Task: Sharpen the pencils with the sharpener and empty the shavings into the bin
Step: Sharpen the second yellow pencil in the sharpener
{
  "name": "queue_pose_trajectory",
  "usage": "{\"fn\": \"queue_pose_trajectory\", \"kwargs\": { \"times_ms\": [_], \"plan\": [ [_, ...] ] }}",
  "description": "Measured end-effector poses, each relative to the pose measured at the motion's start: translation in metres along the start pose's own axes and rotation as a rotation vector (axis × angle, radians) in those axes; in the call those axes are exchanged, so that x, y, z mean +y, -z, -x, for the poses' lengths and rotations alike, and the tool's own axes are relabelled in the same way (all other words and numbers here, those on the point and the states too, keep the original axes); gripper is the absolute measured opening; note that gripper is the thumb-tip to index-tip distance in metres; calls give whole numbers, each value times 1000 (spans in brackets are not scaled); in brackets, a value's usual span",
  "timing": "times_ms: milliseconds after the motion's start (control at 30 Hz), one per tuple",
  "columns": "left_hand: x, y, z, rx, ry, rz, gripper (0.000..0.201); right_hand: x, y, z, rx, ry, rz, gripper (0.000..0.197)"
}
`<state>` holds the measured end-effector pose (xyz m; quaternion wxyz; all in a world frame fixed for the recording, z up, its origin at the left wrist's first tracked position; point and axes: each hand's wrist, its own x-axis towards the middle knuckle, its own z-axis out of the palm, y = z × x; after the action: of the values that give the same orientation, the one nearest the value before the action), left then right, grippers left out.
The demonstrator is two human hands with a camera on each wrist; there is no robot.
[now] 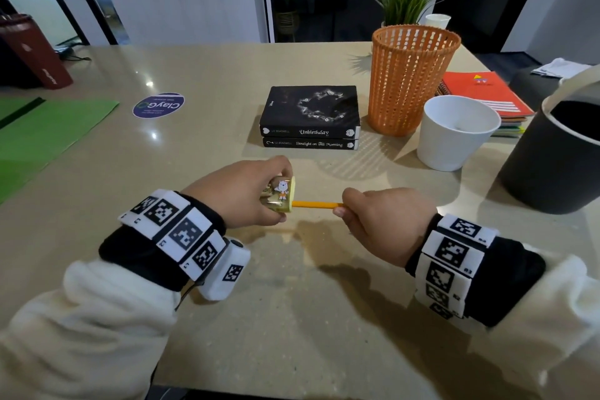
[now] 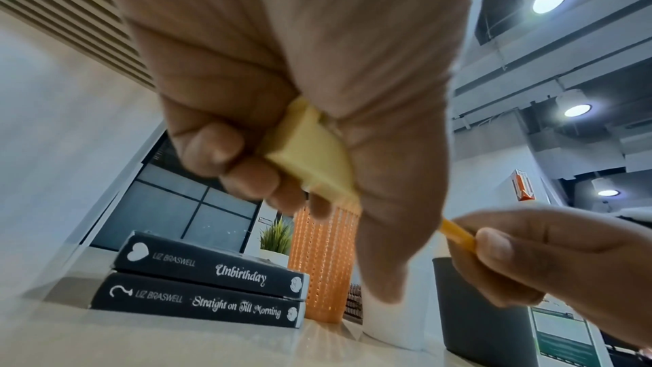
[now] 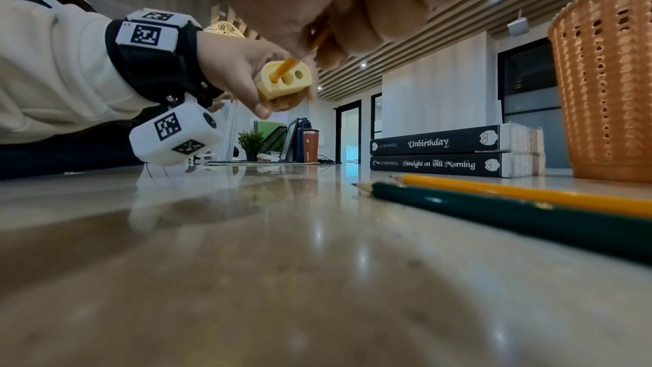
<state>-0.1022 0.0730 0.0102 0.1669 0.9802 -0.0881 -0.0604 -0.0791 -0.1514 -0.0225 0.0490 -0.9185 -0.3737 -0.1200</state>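
My left hand (image 1: pixel 259 191) grips a pale yellow sharpener (image 1: pixel 281 195) with a cartoon sticker, held just above the table. A yellow pencil (image 1: pixel 316 204) sticks into one of the sharpener's (image 3: pixel 282 80) two holes. My right hand (image 1: pixel 363 214) pinches that pencil's (image 2: pixel 457 232) other end. In the right wrist view a second yellow pencil (image 3: pixel 529 194) and a dark green pencil (image 3: pixel 511 211) lie side by side on the table, both with points. The orange lattice bin (image 1: pixel 410 78) stands upright behind the hands, to the right.
Two stacked black books (image 1: pixel 310 117) lie ahead of my hands. A white pot (image 1: pixel 454 133) and a dark grey bucket (image 1: pixel 555 153) stand at the right, with orange notebooks (image 1: pixel 487 94) behind. Green paper (image 1: pixel 42 136) covers the left; a maroon flask (image 1: pixel 35 52) stands far left.
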Motion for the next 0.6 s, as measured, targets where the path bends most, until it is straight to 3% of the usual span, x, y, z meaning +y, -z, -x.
{"fn": "queue_pose_trajectory", "kwargs": {
  "times_ms": [100,200,400,600],
  "plan": [
    [-1,7,1,-29,59,-19,46,0,-3,-2,129,63,-3,27],
    [1,14,1,-103,94,-7,39,0,-4,-3,231,119,54,28],
    [5,20,3,-183,73,21,32,-8,1,1,249,142,88,33],
    [11,23,2,-9,-26,-89,32,-4,26,-7,247,136,143,31]
  ]
}}
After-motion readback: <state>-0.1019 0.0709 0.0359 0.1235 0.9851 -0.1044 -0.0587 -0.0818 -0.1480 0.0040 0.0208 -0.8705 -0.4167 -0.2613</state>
